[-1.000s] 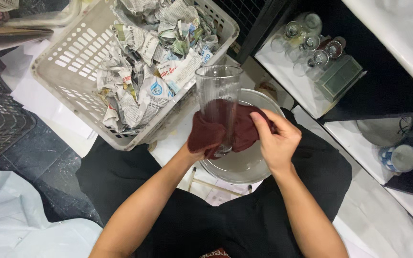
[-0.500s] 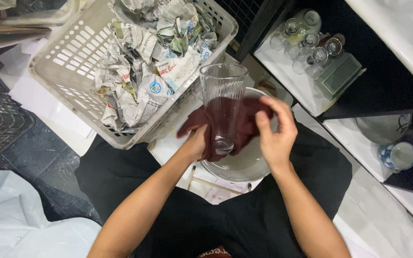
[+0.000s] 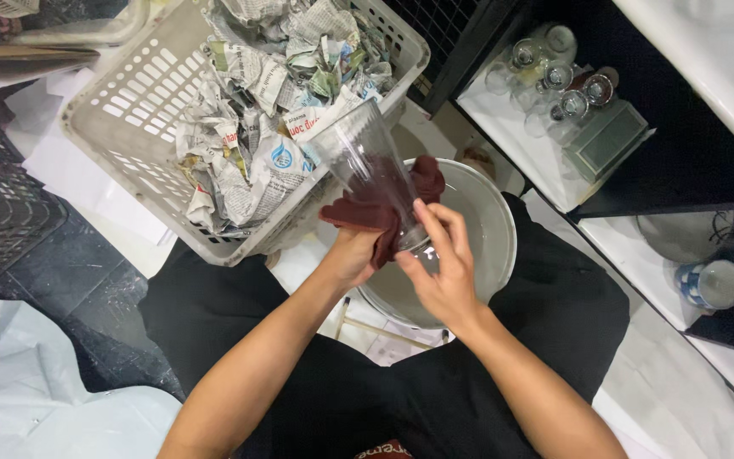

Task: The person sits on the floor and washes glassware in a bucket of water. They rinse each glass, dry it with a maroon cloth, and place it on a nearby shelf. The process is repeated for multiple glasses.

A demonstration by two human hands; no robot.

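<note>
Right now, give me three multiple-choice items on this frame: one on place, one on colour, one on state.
1. Where is the crumpled newspaper?
A. In the white plastic laundry basket
B. In the round basin
C. On the shelf with the stemmed glasses

2. What colour is the cloth against the tall clear glass?
A. Blue
B. Dark red
C. Yellow

3. How is the tall clear glass held?
A. Standing upright on the floor
B. Lying inside the basket
C. Tilted in the air, with the left hand and the right hand at its base

Answers:
1. A, the paper fills the basket, and none lies in the white basin.
2. B, the cloth is maroon.
3. C, both hands grip its lower end above the basin, its mouth leaning towards the basket.
</note>
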